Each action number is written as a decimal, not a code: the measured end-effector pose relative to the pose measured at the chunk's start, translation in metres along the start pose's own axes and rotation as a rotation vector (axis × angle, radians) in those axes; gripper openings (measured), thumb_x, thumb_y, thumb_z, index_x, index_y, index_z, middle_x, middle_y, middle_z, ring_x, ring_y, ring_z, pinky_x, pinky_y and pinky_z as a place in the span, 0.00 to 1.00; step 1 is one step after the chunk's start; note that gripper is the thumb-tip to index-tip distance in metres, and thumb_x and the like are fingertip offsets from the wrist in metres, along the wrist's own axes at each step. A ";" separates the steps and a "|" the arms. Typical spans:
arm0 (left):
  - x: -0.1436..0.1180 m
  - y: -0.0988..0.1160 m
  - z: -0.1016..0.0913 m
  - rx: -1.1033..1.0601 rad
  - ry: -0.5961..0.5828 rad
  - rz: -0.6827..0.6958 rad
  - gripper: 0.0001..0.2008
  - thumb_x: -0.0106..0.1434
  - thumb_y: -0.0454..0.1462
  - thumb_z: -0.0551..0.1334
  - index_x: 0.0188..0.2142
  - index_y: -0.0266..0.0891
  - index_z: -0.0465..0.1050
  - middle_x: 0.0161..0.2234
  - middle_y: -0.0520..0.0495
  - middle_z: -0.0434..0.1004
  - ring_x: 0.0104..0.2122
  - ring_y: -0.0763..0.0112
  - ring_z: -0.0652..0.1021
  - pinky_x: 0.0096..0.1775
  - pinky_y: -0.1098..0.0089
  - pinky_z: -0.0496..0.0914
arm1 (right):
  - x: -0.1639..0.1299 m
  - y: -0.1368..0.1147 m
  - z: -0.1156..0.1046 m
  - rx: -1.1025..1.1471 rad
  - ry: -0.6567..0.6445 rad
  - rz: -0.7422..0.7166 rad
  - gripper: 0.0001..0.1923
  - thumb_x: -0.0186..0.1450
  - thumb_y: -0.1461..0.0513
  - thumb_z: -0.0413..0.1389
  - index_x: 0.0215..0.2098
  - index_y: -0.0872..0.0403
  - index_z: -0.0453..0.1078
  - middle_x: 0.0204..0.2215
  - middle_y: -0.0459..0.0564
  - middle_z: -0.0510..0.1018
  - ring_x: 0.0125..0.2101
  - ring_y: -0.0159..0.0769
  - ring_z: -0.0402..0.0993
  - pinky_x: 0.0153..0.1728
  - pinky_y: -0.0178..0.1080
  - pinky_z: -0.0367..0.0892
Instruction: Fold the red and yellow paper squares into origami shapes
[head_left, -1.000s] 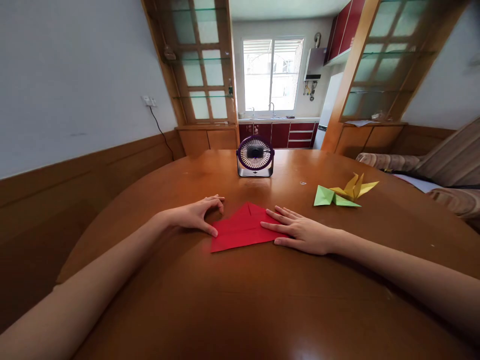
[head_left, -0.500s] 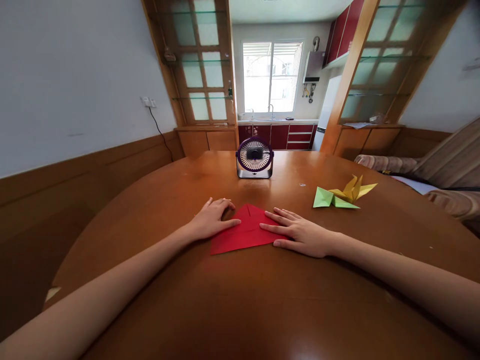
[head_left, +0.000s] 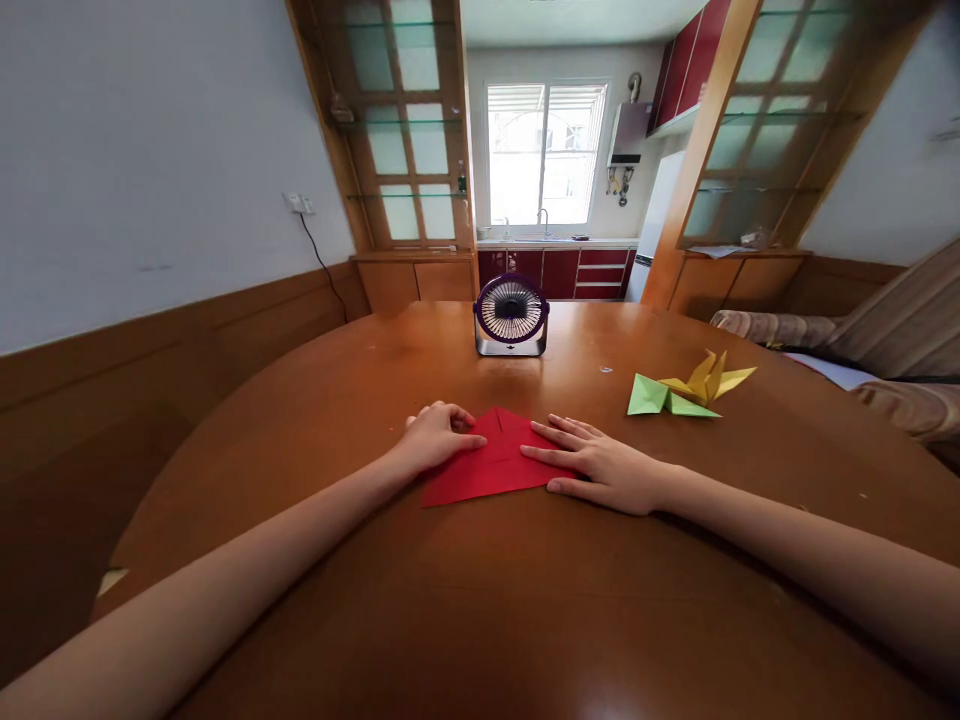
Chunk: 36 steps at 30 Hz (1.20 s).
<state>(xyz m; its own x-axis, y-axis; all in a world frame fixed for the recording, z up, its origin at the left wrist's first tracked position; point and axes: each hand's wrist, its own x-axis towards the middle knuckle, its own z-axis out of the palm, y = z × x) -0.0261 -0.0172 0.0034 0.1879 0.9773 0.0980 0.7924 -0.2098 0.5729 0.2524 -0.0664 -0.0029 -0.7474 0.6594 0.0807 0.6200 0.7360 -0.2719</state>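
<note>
Head view | red folded paper (head_left: 480, 476) on wooden table (head_left: 525, 600), near side of purple desk fan (head_left: 511, 308); right hand (head_left: 604, 466) spread flat on it, ungripping; left hand (head_left: 439, 436) thumb-on-paper, pinch can't be told | risk: uneven pressure might let it slide, folding crooked

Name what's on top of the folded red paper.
Fingers of the right hand and thumb of the left hand lie on the folded red paper; areas beneath them are hidden.

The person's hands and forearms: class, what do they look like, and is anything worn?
The left hand and right hand wear no gloves, rings or bracelets that show; the fingers are slim. Both forearms are bare, without sleeves in view.
</note>
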 end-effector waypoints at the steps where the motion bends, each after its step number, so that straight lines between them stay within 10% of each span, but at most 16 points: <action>1: 0.000 -0.001 0.001 -0.026 -0.002 0.000 0.18 0.48 0.48 0.70 0.35 0.41 0.77 0.38 0.45 0.79 0.42 0.54 0.77 0.43 0.58 0.68 | 0.000 0.000 0.000 -0.004 0.000 0.000 0.28 0.70 0.46 0.46 0.66 0.38 0.50 0.69 0.44 0.43 0.68 0.53 0.35 0.65 0.59 0.40; 24: 0.000 0.001 0.007 -0.480 -0.023 -0.001 0.19 0.44 0.30 0.67 0.40 0.35 0.75 0.31 0.50 0.73 0.24 0.76 0.71 0.28 0.72 0.67 | 0.002 0.001 0.001 0.017 0.064 -0.002 0.27 0.70 0.46 0.46 0.64 0.41 0.57 0.68 0.47 0.50 0.67 0.52 0.43 0.64 0.59 0.43; 36: 0.001 0.000 0.007 -0.542 0.019 0.208 0.12 0.50 0.32 0.65 0.37 0.37 0.71 0.27 0.53 0.69 0.25 0.76 0.68 0.29 0.73 0.63 | 0.017 0.018 0.002 0.424 0.457 0.184 0.24 0.67 0.48 0.51 0.54 0.53 0.69 0.49 0.55 0.76 0.48 0.44 0.73 0.51 0.50 0.68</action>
<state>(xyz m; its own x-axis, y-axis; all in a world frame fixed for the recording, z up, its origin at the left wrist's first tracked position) -0.0223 -0.0161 -0.0021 0.2931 0.9187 0.2648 0.3291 -0.3570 0.8742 0.2504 -0.0427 -0.0085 -0.4029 0.8367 0.3710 0.5105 0.5419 -0.6677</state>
